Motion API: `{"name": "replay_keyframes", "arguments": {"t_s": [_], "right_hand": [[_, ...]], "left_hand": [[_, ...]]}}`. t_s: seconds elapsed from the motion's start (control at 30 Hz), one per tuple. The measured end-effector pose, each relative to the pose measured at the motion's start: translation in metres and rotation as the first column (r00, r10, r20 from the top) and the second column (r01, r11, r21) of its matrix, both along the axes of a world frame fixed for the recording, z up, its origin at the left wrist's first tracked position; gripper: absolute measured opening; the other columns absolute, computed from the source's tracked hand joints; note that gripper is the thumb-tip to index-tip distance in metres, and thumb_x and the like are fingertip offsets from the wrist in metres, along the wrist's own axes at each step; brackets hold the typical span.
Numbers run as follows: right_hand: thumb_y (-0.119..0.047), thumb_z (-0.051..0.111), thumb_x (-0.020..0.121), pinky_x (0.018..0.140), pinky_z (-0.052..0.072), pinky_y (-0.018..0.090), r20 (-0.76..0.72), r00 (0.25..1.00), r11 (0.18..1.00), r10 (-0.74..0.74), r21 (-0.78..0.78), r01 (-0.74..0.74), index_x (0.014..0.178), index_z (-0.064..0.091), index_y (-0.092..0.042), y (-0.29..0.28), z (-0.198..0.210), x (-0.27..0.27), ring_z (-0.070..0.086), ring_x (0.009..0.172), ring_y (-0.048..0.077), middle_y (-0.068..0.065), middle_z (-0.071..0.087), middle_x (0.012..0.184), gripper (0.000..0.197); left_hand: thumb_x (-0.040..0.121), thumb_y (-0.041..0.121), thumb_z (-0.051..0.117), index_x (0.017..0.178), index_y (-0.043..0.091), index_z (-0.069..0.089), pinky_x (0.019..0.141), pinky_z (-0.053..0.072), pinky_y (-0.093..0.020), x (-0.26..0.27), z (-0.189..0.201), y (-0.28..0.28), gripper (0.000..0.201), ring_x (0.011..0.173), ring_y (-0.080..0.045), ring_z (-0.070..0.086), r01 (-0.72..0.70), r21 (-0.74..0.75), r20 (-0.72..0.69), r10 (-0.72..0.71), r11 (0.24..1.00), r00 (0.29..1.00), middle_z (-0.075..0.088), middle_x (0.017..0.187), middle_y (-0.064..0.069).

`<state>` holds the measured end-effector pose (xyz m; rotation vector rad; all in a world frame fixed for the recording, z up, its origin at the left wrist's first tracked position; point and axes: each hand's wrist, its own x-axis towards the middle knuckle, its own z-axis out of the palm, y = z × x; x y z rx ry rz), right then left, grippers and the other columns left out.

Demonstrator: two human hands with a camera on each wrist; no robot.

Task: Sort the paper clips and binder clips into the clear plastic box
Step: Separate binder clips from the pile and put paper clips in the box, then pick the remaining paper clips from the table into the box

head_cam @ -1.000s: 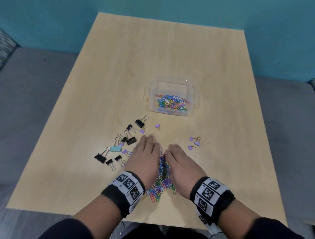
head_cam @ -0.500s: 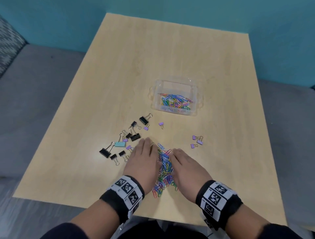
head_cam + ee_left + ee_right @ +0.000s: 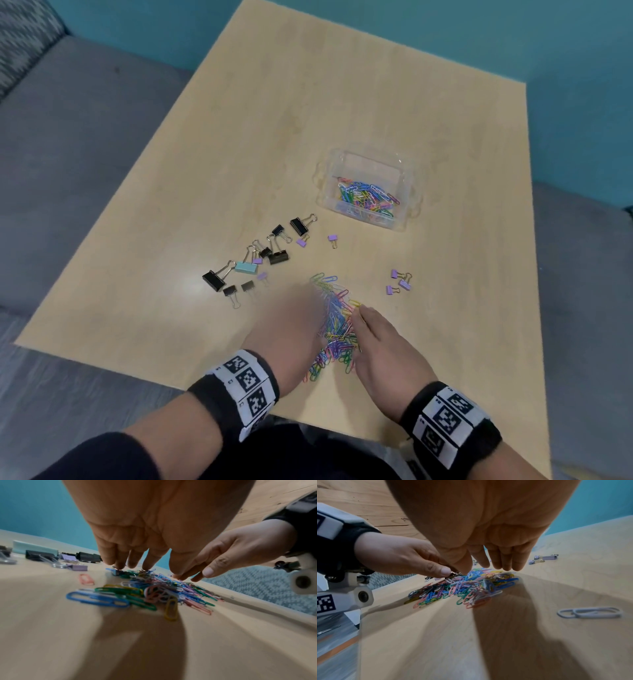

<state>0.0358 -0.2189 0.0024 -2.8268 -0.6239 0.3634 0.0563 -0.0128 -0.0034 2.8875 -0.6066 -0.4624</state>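
Looking down from the head camera, I count this job as roughly half done at best. One batch of coloured paper clips sits inside the clear plastic box with side handles (image 3: 368, 192), out past the middle of the pale wooden table (image 3: 342, 102). A loose heap of multicoloured paper clips (image 3: 337, 325) lies on the table near the front edge, right between my hands. My left hand (image 3: 291, 329) flanks the heap on one side, fingers extended downward with tips on the clips; it is smeared with motion blur from above, so I judge from the left wrist view that it grips nothing yet. My right hand (image 3: 380, 346) mirrors it, fingers straight and together, tips touching the pile, nothing lifted. One pale clip (image 3: 589, 614) lies apart from the heap. None of the binder clips are boxed: the black, teal and lilac binder clips (image 3: 260, 260) lie scattered left of the heap, and three small lilac binder clips (image 3: 399, 282) sit to its right. So I have the heap, the stray and every binder clip left.
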Motion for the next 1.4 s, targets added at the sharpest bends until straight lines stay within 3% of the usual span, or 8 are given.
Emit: {"name": "replay_keyframes", "arguments": {"t_s": [0.2,0.37,0.53,0.83,1.0,1.1,1.3,1.4], "right_hand": [[-0.021,0.053,0.084,0.106,0.036,0.039,-0.003,1.0,1.0,-0.005,0.021,0.005,0.136,0.041,-0.004,0.003,0.001,0.001,0.046,0.129,0.03,0.017,0.049,0.137,0.056],[-0.022,0.054,0.085,0.104,0.039,0.037,-0.025,1.0,0.999,-0.013,0.037,0.014,0.136,0.041,-0.008,0.0,0.007,-0.003,0.047,0.127,0.03,0.015,0.05,0.136,0.054],[-0.024,0.044,0.078,0.081,0.055,0.037,-0.051,0.995,0.995,-0.086,0.039,0.088,0.123,0.051,-0.013,-0.009,0.012,-0.017,0.059,0.1,0.029,0.009,0.058,0.122,0.047],[-0.011,0.059,0.071,0.075,0.052,0.038,-0.095,0.987,0.991,-0.13,0.031,0.133,0.118,0.052,-0.016,-0.016,0.009,-0.027,0.054,0.091,0.028,0.005,0.056,0.114,0.048],[-0.022,0.058,0.075,0.07,0.052,0.038,-0.196,0.931,0.95,-0.307,0.0,0.313,0.127,0.045,-0.018,-0.02,0.011,-0.03,0.054,0.088,0.029,0.003,0.049,0.111,0.055],[-0.032,0.048,0.083,0.078,0.05,0.037,-0.281,0.906,0.943,-0.315,0.009,0.331,0.138,0.032,-0.023,-0.008,0.008,-0.027,0.051,0.099,0.026,0.002,0.04,0.12,0.058],[-0.03,0.048,0.091,0.077,0.047,0.032,-0.277,0.919,0.951,-0.281,0.047,0.305,0.141,0.029,-0.024,0.016,0.013,-0.007,0.047,0.103,0.022,0.0,0.037,0.122,0.054],[-0.031,0.046,0.092,0.08,0.046,0.032,-0.29,0.918,0.953,-0.271,0.051,0.298,0.141,0.029,-0.023,0.008,0.015,-0.007,0.046,0.106,0.022,0.0,0.036,0.125,0.053]], "left_hand": [[0.091,0.051,0.034,0.142,0.009,0.035,0.106,0.036,-0.05,0.001,0.0,0.002,0.066,0.138,-0.041,0.028,-0.109,-0.006,-0.043,0.109,0.994,0.993,0.032,0.151,-0.016],[0.086,0.047,0.033,0.132,0.009,0.047,0.097,0.048,-0.046,-0.014,0.009,0.009,0.061,0.127,-0.038,0.045,-0.052,-0.042,-0.037,0.05,0.998,0.998,0.047,0.14,-0.015],[0.084,0.041,0.043,0.122,0.011,0.055,0.08,0.054,-0.041,-0.045,0.012,0.041,0.05,0.105,-0.032,0.056,-0.025,-0.105,-0.025,0.022,0.994,0.999,0.054,0.123,-0.01],[0.092,0.043,0.037,0.139,0.003,0.039,0.102,0.041,-0.047,-0.018,-0.004,0.065,0.062,0.131,-0.034,0.038,-0.068,-0.042,-0.026,0.067,0.997,0.997,0.043,0.142,-0.018],[0.083,0.051,0.056,0.137,0.009,0.04,0.078,0.054,-0.037,-0.033,0.013,0.062,0.07,0.096,-0.025,0.051,-0.158,-0.129,-0.057,0.152,0.979,0.987,0.051,0.118,-0.006],[0.077,0.05,0.068,0.145,0.014,0.025,0.08,0.051,-0.034,-0.043,0.01,0.051,0.088,0.095,-0.022,0.049,-0.204,-0.145,-0.161,0.181,0.968,0.97,0.045,0.114,-0.002],[0.088,0.028,0.058,0.133,0.019,0.046,0.063,0.051,-0.037,-0.015,0.01,0.031,0.048,0.079,-0.025,0.051,-0.181,-0.124,-0.025,0.179,0.976,0.984,0.049,0.096,-0.004],[0.089,0.021,0.057,0.133,0.016,0.05,0.064,0.052,-0.04,-0.006,0.006,0.041,0.045,0.077,-0.028,0.052,-0.185,-0.108,-0.037,0.182,0.977,0.983,0.052,0.094,-0.006]]}}
